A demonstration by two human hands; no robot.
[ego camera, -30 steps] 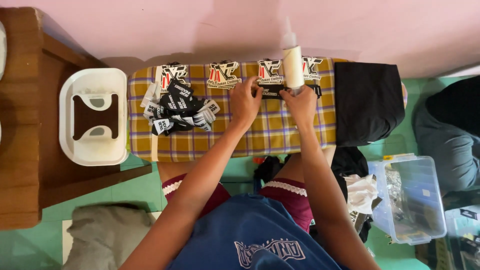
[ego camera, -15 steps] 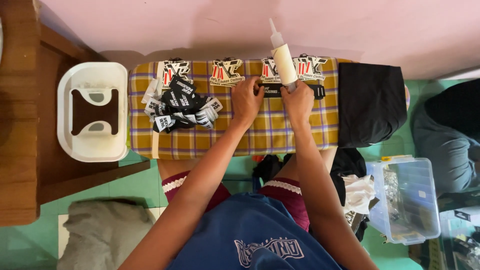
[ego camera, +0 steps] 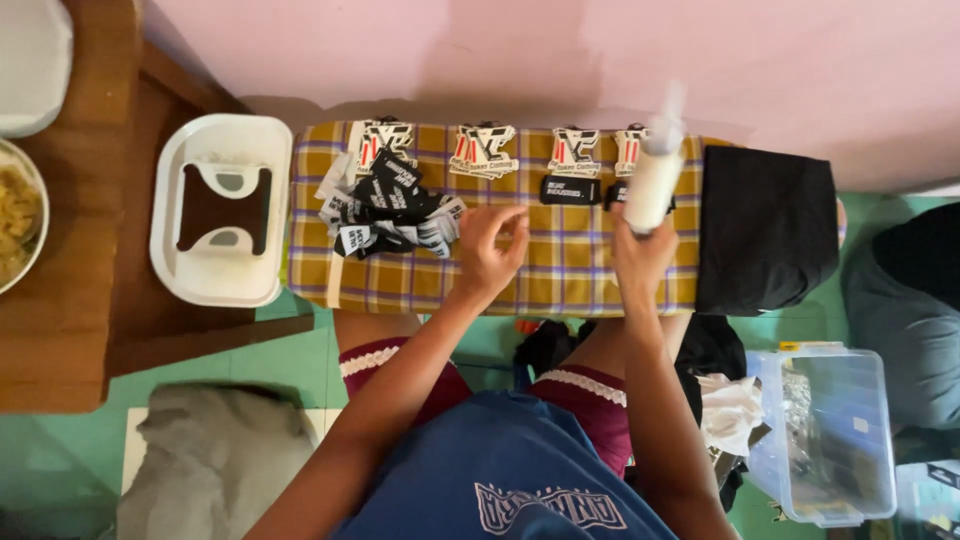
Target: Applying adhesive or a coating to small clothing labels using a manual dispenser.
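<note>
Your right hand (ego camera: 640, 255) is clamping its fingers around the white plastic squeeze bottle (ego camera: 653, 185), which looks light and soft, above the checked yellow cloth counter (ego camera: 560, 270); your left hand (ego camera: 488, 245) is hovering there, fingers loosely curled, holding nothing

From my feed the light is soft and even, daylight-like, bright on the pink wall (ego camera: 560, 50) with no glare. A faint shadow lies on the wall just above the checked board (ego camera: 560, 270). The white bottle (ego camera: 655, 180) in the right hand (ego camera: 640, 255) is smeared by motion blur, its tip nearly ghosted. The left hand (ego camera: 490, 245) is slightly soft. Labels (ego camera: 390, 205) read sharp enough. Edges bow a little; the wooden table (ego camera: 70, 330) leans at left.
</note>
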